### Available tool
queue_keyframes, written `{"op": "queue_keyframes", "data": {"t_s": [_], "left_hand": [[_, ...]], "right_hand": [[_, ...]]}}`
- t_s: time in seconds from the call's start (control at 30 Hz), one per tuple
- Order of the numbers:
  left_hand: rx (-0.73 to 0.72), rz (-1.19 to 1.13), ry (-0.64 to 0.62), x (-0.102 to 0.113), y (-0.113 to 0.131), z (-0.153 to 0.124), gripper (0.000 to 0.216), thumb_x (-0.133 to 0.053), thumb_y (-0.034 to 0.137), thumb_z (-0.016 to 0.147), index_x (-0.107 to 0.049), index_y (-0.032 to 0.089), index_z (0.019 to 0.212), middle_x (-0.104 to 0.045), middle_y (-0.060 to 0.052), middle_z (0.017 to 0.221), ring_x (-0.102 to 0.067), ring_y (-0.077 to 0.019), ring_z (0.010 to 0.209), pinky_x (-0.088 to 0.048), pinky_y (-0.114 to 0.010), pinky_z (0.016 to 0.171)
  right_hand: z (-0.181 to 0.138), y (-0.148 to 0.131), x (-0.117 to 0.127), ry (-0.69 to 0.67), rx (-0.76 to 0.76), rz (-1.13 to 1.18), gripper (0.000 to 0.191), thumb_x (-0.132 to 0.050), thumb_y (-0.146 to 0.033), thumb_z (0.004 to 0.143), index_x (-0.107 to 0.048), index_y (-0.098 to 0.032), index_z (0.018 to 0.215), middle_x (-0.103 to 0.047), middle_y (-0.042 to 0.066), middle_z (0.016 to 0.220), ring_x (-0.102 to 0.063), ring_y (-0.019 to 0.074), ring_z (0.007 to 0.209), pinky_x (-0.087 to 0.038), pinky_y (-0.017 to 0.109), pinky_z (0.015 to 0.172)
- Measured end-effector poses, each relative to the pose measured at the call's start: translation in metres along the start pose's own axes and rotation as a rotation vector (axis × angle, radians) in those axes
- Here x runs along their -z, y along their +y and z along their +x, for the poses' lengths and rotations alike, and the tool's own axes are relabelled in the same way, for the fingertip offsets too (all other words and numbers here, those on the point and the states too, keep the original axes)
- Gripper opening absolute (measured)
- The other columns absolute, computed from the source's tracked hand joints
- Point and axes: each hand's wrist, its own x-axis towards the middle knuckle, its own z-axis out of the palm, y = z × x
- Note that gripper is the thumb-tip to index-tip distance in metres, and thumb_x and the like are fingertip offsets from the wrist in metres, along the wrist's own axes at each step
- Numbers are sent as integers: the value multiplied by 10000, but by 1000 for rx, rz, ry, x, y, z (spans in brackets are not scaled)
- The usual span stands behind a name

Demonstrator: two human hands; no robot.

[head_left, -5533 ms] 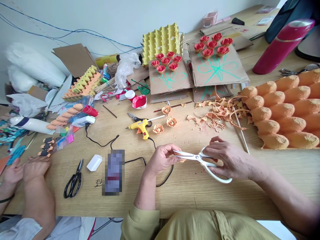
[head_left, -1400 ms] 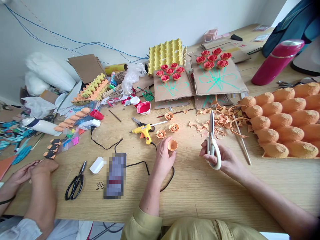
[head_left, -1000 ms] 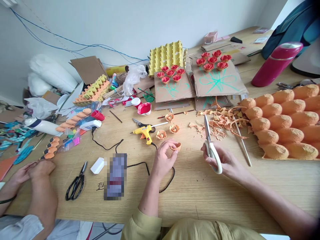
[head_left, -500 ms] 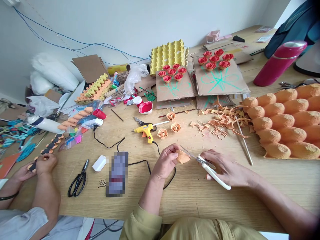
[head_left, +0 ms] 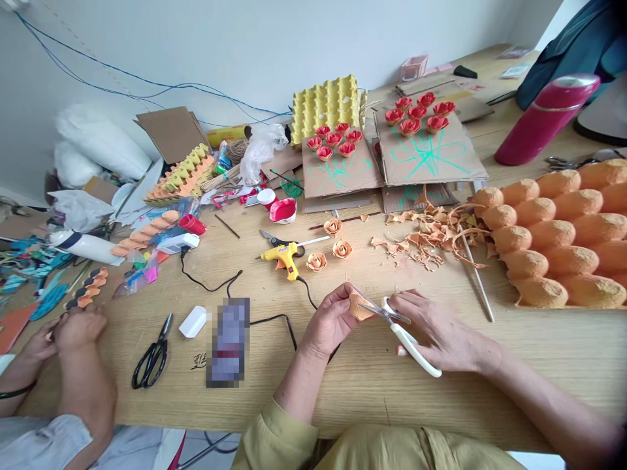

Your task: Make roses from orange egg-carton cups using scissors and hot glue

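Between its thumb and fingers, my left hand point(head_left: 329, 321) pinches an orange egg-carton cup point(head_left: 360, 309). White-handled scissors point(head_left: 409, 343) are in my right hand point(head_left: 434, 329), their blades parted around the cup. Beyond my hands lie several orange paper roses point(head_left: 342, 249), next to a yellow hot glue gun point(head_left: 284, 256). A heap of orange trimmings point(head_left: 426, 235) is spread ahead of my right hand, beside a large orange egg tray point(head_left: 553, 245) turned bumps up.
Black-handled scissors point(head_left: 151, 356), a white block point(head_left: 192, 322) and a pixelated dark rectangle point(head_left: 228, 343) lie to the left. Cardboard sheets point(head_left: 431, 156) bear red roses point(head_left: 417, 112). A magenta flask point(head_left: 546, 121) stands at right. A co-worker's hands point(head_left: 78, 328) hold a dark-and-orange carton strip.
The scissors have moved left, and their blades now straddle the cup instead of lying at its upper edge. The co-worker's hands have shifted on the carton strip.
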Motion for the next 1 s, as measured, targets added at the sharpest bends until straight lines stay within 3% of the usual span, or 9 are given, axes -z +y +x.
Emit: {"op": "queue_keyframes", "data": {"t_s": [0.4, 1.0], "left_hand": [[19, -66, -48, 0, -1, 0, 282, -843, 297, 730, -652, 153, 880, -646, -21, 844, -642, -166, 848, -546, -310, 816], [-25, 100, -142, 5, 6, -5, 239, -781, 332, 833, -633, 168, 924, -659, -38, 885, -619, -164, 863, -468, -291, 848]], "right_hand": [[-2, 3, -2, 9, 23, -38, 278, -651, -421, 904, -447, -233, 882, -550, 13, 814, -475, 209, 741, -387, 388, 807], [-2, -1, -1, 4, 31, -71, 249, -581, -392, 941, -408, -239, 848, -522, 2, 778, -444, 195, 710, -379, 393, 827]]}}
